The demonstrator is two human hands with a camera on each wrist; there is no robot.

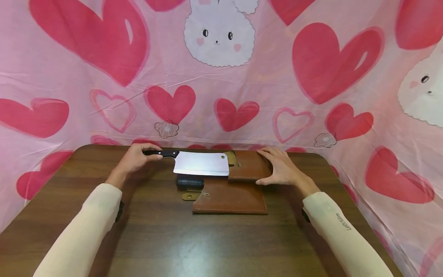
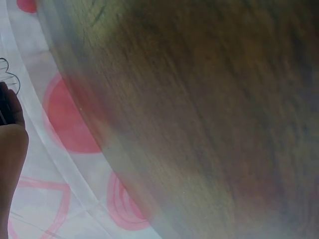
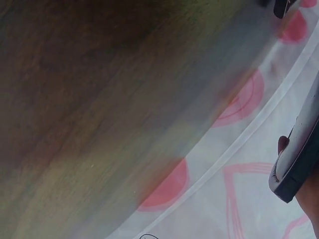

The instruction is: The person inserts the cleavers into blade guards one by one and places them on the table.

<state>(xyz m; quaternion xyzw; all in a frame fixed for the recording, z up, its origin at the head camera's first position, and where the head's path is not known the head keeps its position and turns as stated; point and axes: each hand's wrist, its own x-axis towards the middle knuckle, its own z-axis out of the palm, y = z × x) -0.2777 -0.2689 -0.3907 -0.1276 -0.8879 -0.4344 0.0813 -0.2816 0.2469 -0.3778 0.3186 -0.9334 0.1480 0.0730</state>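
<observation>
My left hand pinches the black handle of a cleaver, seen also as a dark strip between thumb and finger at the edge of the left wrist view. The broad, shiny blade points right, its end at the mouth of a brown leather sheath. My right hand grips that sheath at its far end, thumb on the near edge and fingers on the back edge. In the right wrist view, only the corner of the sheath and part of the hand show.
A second brown leather sheath lies nearer on the wooden table, partly beneath the first. A thick black handle and a snap strap stick out at its left. A pink heart-patterned cloth hangs behind the table.
</observation>
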